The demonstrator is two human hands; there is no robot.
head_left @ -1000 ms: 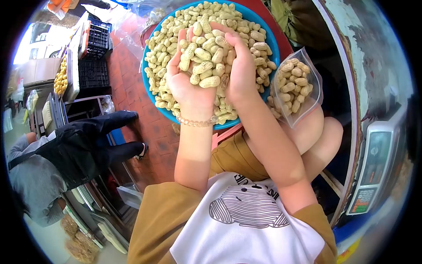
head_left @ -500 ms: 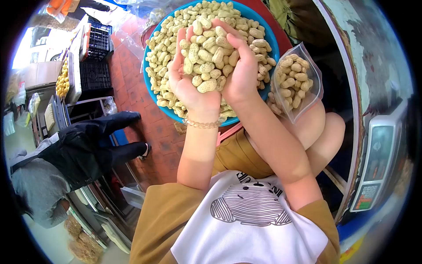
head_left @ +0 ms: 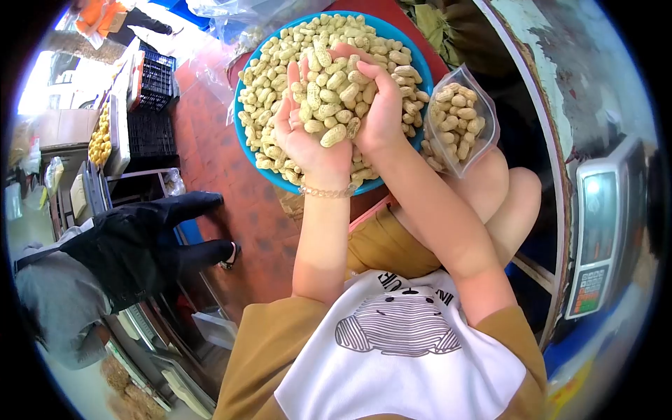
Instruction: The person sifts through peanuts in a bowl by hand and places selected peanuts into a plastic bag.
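My left hand (head_left: 320, 152), with a bead bracelet at the wrist, and my right hand (head_left: 383, 119) are cupped side by side. Together they hold a heap of unshelled peanuts (head_left: 329, 98), palms up and fingers curled round its sides. Both are over a blue basin (head_left: 283, 183) filled with more peanuts, which surround my fingertips. The lowest held peanuts lie at the heels of my palms. Right of my right hand, a clear zip bag (head_left: 458, 126) with peanuts inside stands open beside my bare knees.
A digital scale (head_left: 598, 231) stands at the right, past a worn frame edge (head_left: 553, 140). At the left, a person in a dark apron (head_left: 133, 245) bends over shelving. Black crates (head_left: 150, 129) stand behind on the red tiled floor (head_left: 210, 157).
The view has shifted slightly, so the basin, bag and scale sit a little differently in frame. My hands stay cupped round the peanuts, and the held heap looks slightly narrower.
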